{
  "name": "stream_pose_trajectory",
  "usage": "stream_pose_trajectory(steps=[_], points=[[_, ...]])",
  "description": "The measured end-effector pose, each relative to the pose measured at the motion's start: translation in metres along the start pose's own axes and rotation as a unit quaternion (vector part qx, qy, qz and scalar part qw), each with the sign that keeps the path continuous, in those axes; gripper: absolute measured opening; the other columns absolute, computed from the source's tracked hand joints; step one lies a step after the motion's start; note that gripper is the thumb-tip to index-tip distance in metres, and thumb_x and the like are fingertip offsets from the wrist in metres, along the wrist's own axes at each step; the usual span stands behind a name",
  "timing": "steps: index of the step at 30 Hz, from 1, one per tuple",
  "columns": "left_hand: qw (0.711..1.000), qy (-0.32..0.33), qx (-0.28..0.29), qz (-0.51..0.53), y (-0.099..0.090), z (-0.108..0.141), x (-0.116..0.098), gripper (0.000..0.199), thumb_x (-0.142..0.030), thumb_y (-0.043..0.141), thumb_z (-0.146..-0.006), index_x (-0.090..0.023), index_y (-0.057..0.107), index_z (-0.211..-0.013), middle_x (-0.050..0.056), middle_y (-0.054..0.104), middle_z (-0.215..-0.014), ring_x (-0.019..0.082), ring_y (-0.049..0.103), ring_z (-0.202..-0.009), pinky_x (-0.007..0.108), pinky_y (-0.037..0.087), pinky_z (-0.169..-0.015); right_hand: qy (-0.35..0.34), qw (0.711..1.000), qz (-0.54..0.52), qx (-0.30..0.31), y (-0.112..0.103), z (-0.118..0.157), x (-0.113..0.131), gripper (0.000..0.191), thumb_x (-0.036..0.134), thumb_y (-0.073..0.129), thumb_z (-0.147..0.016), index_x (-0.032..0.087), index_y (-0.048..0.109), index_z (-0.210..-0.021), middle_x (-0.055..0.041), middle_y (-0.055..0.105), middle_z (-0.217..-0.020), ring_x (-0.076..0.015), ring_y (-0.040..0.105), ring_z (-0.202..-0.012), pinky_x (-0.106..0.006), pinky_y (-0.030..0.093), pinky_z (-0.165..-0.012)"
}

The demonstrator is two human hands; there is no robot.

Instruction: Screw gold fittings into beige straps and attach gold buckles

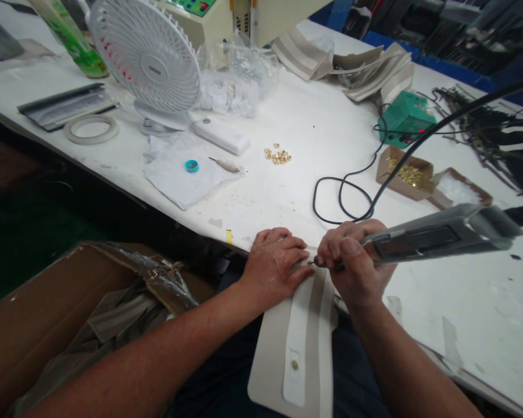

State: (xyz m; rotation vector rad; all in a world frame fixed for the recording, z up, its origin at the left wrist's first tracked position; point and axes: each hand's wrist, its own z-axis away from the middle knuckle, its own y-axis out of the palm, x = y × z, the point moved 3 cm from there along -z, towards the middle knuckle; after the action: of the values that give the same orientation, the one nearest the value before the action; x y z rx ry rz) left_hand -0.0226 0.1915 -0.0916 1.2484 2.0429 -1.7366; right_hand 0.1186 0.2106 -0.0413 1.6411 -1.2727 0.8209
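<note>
My right hand (356, 264) is closed around a grey corded electric screwdriver (418, 237), its bit end pointing left. Under it lies a beige striped panel (268, 363), reaching from the table edge down over my lap. A pale strip on the panel carries a small round metal piece (294, 365). With bent fingers, my left hand (273, 264) holds the panel's upper end against the table edge. Its thumb and fingertips are right beside the screwdriver's tip. Whatever the bit touches is too small to make out.
Small gold-coloured fittings (279, 155) lie mid-table, with more in a cardboard box (403, 188). A black cable (318, 200) loops near a green power unit (407, 119). A white fan (146, 64), tape roll (91, 129) and blue cap (192, 166) stand left. A carton (35, 302) sits below.
</note>
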Motion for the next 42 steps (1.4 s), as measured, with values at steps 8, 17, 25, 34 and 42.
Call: stream_pose_trajectory(steps=[8,17,25,34,42], points=[[1.000,0.004,0.007,-0.009,-0.001,-0.001,-0.001,0.017,-0.042,0.072,-0.095,-0.029,0.079,-0.102,-0.002,0.079,-0.117,0.028,0.058,-0.122,0.049,0.037,-0.103,-0.003,1.000,0.004,-0.002,0.000,-0.002,-0.001,0.023,0.025,0.075,-0.091,0.024,0.054,-0.082,0.0076,0.048,-0.062,-0.0115,0.050,-0.049,-0.026,0.045,-0.043],[1.000,0.007,-0.001,-0.007,-0.001,-0.001,-0.001,0.018,-0.043,0.071,-0.095,-0.029,0.079,-0.104,0.000,0.079,-0.117,0.029,0.058,-0.123,0.050,0.037,-0.105,0.027,0.999,0.010,-0.030,0.001,-0.006,0.000,0.029,0.031,0.078,-0.088,0.024,0.051,-0.081,0.0091,0.046,-0.058,-0.0103,0.047,-0.045,-0.025,0.043,-0.041],[1.000,0.006,0.007,-0.010,-0.001,-0.002,-0.003,0.016,-0.041,0.069,-0.097,-0.028,0.078,-0.101,-0.001,0.078,-0.118,0.028,0.058,-0.123,0.049,0.038,-0.104,0.013,1.000,0.006,-0.011,-0.001,-0.005,-0.003,0.025,0.027,0.076,-0.091,0.024,0.053,-0.082,0.0078,0.048,-0.060,-0.0116,0.051,-0.049,-0.026,0.046,-0.044],[1.000,0.013,0.000,-0.012,-0.002,0.000,-0.006,0.014,-0.038,0.074,-0.094,-0.027,0.077,-0.101,0.000,0.078,-0.119,0.028,0.059,-0.123,0.049,0.039,-0.105,0.014,0.999,0.034,-0.029,-0.006,0.001,-0.010,0.029,0.031,0.079,-0.090,0.022,0.054,-0.078,0.0070,0.052,-0.061,-0.0108,0.050,-0.048,-0.025,0.043,-0.046],[0.998,0.018,-0.032,-0.042,-0.003,0.006,-0.011,0.022,-0.036,0.078,-0.091,-0.026,0.077,-0.111,0.004,0.077,-0.120,0.029,0.057,-0.123,0.049,0.039,-0.107,0.073,0.957,0.263,-0.097,-0.042,-0.017,0.036,0.047,0.065,0.073,-0.087,0.019,0.066,-0.085,-0.0002,0.061,-0.062,-0.0174,0.057,-0.052,-0.029,0.045,-0.050]])
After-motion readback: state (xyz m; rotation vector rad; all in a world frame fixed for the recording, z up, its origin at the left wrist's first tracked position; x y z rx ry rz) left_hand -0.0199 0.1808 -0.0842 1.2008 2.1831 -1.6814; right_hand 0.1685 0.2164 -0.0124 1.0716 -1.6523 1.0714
